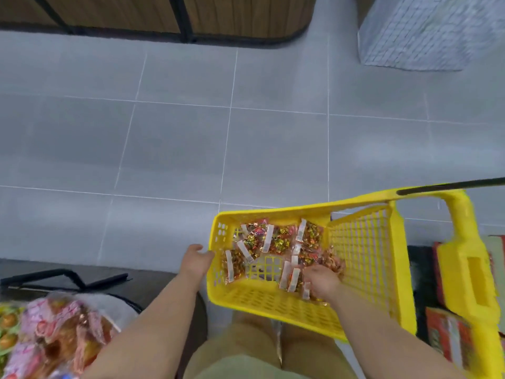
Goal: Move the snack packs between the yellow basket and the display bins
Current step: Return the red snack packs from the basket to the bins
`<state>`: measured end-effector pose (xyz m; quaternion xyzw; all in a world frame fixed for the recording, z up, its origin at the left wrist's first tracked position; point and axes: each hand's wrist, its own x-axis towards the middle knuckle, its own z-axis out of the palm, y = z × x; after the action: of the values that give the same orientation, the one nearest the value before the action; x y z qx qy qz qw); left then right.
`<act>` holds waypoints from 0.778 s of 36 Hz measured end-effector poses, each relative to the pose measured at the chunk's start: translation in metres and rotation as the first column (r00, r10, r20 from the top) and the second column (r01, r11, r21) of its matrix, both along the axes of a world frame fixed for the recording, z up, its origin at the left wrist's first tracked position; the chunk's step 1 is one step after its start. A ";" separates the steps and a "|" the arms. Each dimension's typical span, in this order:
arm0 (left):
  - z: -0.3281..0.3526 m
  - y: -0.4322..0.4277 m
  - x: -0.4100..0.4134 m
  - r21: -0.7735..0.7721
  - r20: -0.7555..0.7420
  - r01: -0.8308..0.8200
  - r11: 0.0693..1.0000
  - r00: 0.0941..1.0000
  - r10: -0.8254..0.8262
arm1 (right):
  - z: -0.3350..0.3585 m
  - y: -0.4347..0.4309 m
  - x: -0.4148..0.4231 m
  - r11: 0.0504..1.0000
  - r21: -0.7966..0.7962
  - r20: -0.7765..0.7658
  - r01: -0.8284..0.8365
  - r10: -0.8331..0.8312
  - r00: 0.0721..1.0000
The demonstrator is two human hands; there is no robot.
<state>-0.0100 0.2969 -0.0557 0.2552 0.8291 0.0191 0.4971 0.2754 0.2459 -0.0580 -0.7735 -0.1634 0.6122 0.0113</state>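
Note:
A yellow basket [276, 303] stands on the grey floor in front of my knees, its tall handle [464, 269] at the right. Several clear snack packs [269, 240] with white labels and red-gold contents lie on its bottom. My right hand [322, 281] is down inside the basket, fingers curled around a bunch of packs at the near right. My left hand [195, 261] rests against the basket's left rim, fingers loosely bent. A display bin [54, 335] with pink and orange snack packs sits at the lower left.
Grey tiled floor stretches ahead. A wood-panelled stand with black frame [185, 20] runs along the top. A grey patterned block [420, 34] is at the top right. Red boxed goods [448, 335] sit low at the right, behind the basket handle.

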 end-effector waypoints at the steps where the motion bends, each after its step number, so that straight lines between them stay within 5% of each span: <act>1: -0.007 0.009 0.001 0.000 0.000 0.032 0.999 0.999 -0.032 | -0.006 0.006 -0.003 1.000 -0.007 -0.007 -0.009 0.009 1.000; 8: -0.065 0.032 0.012 0.005 0.039 0.192 0.981 0.981 -0.192 | -0.059 0.042 -0.014 0.990 0.022 -0.011 -0.140 0.140 0.990; 12: -0.090 0.027 0.012 0.042 -0.127 0.208 0.977 0.971 -0.202 | -0.094 0.067 -0.014 0.953 0.049 0.054 -0.298 0.296 0.954; 17: -0.104 0.021 0.010 0.107 -0.180 0.204 0.973 0.966 -0.183 | -0.134 0.096 -0.017 0.704 0.097 0.237 -0.704 0.671 0.703; 26: -0.109 0.018 0.009 0.160 -0.195 0.197 0.967 0.967 -0.164 | -0.169 0.088 -0.032 0.349 -0.016 0.336 -0.937 0.885 0.324; 28: -0.109 0.018 0.009 0.168 -0.197 0.195 0.966 0.967 -0.161 | -0.169 0.080 -0.033 0.320 0.014 0.327 -0.947 0.894 0.307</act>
<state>-0.0011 0.3149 -0.1652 0.3751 0.8390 0.0283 0.3931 0.2427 0.3263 -0.2268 -0.6053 -0.6391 0.3796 -0.2847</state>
